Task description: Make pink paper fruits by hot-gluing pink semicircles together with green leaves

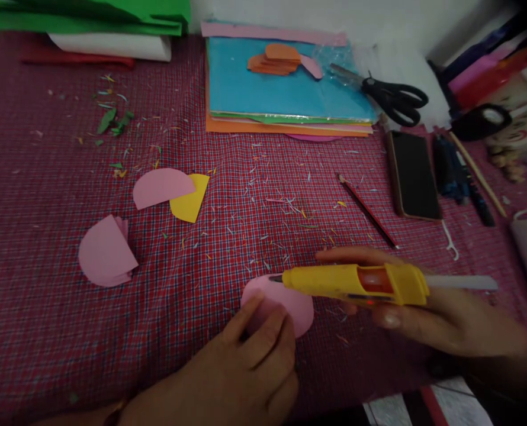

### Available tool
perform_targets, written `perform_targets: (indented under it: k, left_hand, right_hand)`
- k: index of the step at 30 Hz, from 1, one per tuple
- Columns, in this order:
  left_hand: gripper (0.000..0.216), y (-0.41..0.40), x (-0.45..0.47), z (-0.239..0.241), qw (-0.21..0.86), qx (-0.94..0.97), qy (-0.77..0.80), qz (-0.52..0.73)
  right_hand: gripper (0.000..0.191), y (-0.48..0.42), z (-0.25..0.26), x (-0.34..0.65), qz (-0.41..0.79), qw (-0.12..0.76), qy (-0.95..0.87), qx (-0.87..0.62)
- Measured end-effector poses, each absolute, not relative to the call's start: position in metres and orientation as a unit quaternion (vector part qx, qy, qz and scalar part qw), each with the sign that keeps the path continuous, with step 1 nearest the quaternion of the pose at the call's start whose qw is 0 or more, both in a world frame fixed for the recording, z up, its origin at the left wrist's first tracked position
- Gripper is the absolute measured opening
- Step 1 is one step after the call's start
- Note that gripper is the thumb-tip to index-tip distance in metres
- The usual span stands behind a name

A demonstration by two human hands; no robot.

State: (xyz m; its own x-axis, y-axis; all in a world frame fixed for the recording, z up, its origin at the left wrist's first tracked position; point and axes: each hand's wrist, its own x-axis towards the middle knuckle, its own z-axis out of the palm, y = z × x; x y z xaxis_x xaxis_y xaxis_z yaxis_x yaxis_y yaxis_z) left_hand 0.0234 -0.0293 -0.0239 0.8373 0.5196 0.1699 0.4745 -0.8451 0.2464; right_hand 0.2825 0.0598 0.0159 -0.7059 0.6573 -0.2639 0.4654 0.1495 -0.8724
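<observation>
A yellow glue gun [356, 285] was grasped in the right hand [445, 319], its nozzle touching the upper edge of a pink paper piece [296, 305]. That piece was pinned to the tabletop [45, 331] by the fingers [263, 325] of the left hand [241, 367]. Those fingers could be burned by glue spreading near them, and the checked red cloth fouled. Paper scraps, scissors [392, 97], a pencil [365, 210], a phone [414, 174] and stacked coloured sheets [281, 94] were seen around.

Dim, soft overall; motion blur, dark vignetted right corners.
</observation>
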Motion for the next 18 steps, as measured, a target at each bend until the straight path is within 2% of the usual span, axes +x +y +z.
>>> perform_targets:
  k: [5, 11, 18]
  left_hand:
    - [0.022, -0.03, 0.024, -0.022, 0.1, 0.952, 0.265, 0.113]
    - [0.02, -0.029, 0.023, -0.021, 0.106, 0.953, 0.26, 0.11]
    - [0.018, -0.03, 0.021, -0.02, 0.104, 0.954, 0.259, 0.111]
  right_hand:
    - [0.051, 0.06, 0.015, 0.291, 0.538, 0.092, -0.747, -0.38]
    - [0.046, 0.062, 0.018, 0.302, 0.579, 0.15, -0.704, -0.384]
    - [0.049, 0.065, 0.018, 0.291, 0.562, 0.105, -0.734, -0.366]
